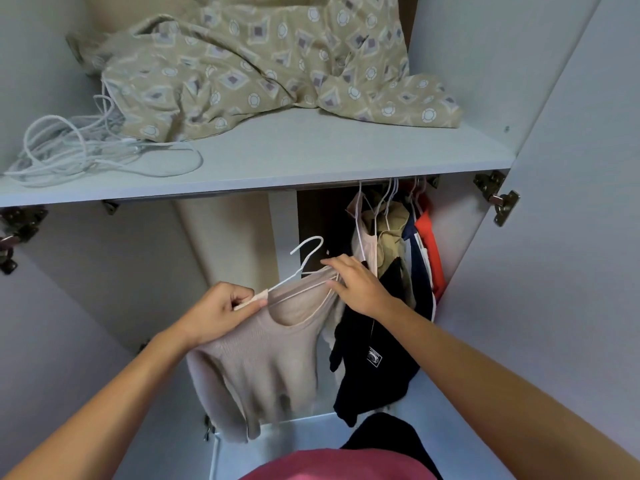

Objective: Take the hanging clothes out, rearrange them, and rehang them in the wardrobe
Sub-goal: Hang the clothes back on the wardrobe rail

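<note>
The left hand point(221, 313) pinches the beige sweater's point(263, 362) shoulder on a white hanger point(304, 261); the right hand's point(356, 285) fingers point(334, 262) grip the other shoulder.

No text, number or brand name could be read anywhere. The only sign was a small white square patch point(374, 359) on the dark navy garment point(374, 368) hanging in the wardrobe; its printing was too small and blurred to make out, whether it held letters or merely an emblem.
</note>
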`<state>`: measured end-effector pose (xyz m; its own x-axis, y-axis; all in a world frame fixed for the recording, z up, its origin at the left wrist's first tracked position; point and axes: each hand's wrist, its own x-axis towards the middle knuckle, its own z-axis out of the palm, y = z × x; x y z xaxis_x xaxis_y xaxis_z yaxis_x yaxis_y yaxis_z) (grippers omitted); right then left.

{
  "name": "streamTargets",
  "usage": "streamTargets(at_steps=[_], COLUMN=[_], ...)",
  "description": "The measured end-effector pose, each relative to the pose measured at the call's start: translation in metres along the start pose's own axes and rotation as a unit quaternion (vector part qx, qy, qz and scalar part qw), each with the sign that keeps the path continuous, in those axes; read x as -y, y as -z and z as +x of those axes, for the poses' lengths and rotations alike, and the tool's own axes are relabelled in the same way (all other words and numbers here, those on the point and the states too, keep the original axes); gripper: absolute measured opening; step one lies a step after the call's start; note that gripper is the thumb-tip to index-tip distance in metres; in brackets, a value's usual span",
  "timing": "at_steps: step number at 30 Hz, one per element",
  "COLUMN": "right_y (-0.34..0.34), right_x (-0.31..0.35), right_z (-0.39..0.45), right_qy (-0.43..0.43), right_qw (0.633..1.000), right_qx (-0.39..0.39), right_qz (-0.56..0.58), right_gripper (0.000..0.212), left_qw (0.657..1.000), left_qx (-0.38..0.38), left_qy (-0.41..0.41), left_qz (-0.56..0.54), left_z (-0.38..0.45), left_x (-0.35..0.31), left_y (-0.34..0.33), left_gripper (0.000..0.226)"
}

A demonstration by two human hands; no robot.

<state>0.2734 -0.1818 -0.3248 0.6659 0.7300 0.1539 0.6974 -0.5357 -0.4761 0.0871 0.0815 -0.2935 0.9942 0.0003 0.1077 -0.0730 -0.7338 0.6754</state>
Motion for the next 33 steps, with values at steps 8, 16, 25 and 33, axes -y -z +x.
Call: streamTargets(at_steps=[8,16,25,33], right_y=[0.013,0.010,0.003,0.007], right_x=[0.016,0.035,0.053,0.062], right_z=[-0.033,-0.069,-0.086,-0.064], right_qy=[-0.012,-0.063,-0.142,-0.191], right_qw=[0.998,0.989,0.972,0.944], right_qx=[0.010,-0.015,-0.089,-0.129], right_qz=[0.055,0.134,0.162,0.237], right_gripper=[0.032,0.049,0.059,0.058], left_qw=[0.996,0.981,0.983,0.992], left_qx=[0.015,-0.044,-0.094,-0.086], left_qy=[0.022,0.107,0.144,0.092], left_qz=[0.087,0.157,0.064,-0.012], left_z=[-0.006,0.010,0.034,0.082], left_x=[-0.006,-0.006,-0.020,-0.045], left_y=[0.033,0.025,-0.019,-0.035], left_gripper=[0.056,0.047,0.037,0.060])
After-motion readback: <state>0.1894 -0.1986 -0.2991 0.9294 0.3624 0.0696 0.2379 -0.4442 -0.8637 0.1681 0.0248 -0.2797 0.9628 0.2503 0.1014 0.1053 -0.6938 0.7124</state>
